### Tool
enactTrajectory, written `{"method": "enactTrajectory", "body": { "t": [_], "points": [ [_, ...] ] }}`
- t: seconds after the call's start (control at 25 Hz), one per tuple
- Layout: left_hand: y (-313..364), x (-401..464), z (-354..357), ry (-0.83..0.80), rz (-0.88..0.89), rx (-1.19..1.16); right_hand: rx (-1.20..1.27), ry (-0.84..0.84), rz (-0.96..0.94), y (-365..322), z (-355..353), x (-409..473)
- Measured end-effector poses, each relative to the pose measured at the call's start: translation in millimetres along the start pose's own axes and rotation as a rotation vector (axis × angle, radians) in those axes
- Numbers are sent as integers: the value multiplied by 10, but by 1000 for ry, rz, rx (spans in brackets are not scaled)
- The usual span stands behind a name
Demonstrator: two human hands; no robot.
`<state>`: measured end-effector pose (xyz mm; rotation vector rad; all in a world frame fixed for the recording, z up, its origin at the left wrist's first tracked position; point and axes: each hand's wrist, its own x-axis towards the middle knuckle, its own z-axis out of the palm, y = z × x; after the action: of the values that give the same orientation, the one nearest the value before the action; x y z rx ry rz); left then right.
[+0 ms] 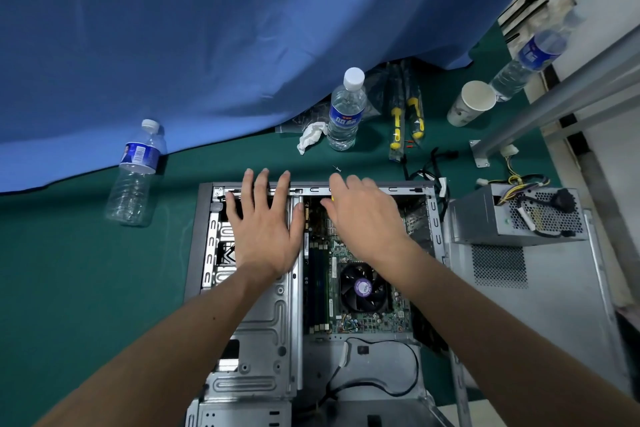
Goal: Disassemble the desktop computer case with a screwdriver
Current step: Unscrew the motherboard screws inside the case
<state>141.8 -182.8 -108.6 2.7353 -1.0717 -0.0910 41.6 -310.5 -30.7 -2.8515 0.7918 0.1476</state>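
Two bare hands are reaching over the opened computer case [249, 340], which is lying on its side on the green counter [86, 270] with its inside facing up. In the head view, the left hand [265, 229] is lying flat, fingers straight and slightly spread, pressing on the metal drive bay near the case's far rim; it is holding nothing. The right hand [363, 218] is hovering over the far part of the motherboard [332, 288], its fingers curling downward around a screwdriver [332, 198], of which only a small yellow bit is showing below the knuckles; the tip is hidden, so what it is touching cannot be told. Nearer the person, the black cooler fan [363, 288] is sitting on the motherboard, clear of both hands.

Just beyond the case rim, one small screw [337, 169] is lying on the counter. Right of the case, the power supply [519, 215] is resting on the removed side panel [540, 305], with its wires trailing toward the case. Farther back, an upright water bottle [346, 111] is standing beside a crumpled tissue [311, 135], and two bagged yellow-handled screwdrivers [405, 121] are lying to its right, near a paper cup [469, 104]. Another bottle [135, 173] is lying at the left against the blue cloth [207, 45], and a third bottle [530, 59] is leaning at the far right.
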Motion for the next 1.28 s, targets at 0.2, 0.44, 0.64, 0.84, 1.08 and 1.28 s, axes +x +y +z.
{"method": "enactTrajectory", "body": {
  "t": [0.2, 0.44, 0.64, 0.84, 1.08, 1.28],
  "points": [
    [1, 0, 6, 23, 8, 4, 98, -108, -70, 37, -90, 8],
    [-6, 1, 17, 27, 10, 19, 28, -96, -55, -54, -58, 16],
    [-5, 8, 19, 17, 7, 16, -16, -92, 99, -57, -10, -124],
    [-6, 8, 17, 11, 3, 11, 95, -89, 22, 122, 24, -97],
    [-16, 6, 18, 5, 4, 6, -12, -112, 251, 197, 30, -110],
    [-3, 6, 9, -9, 1, -4, 166, -127, 50, 276, -12, -112]
  ]
}}
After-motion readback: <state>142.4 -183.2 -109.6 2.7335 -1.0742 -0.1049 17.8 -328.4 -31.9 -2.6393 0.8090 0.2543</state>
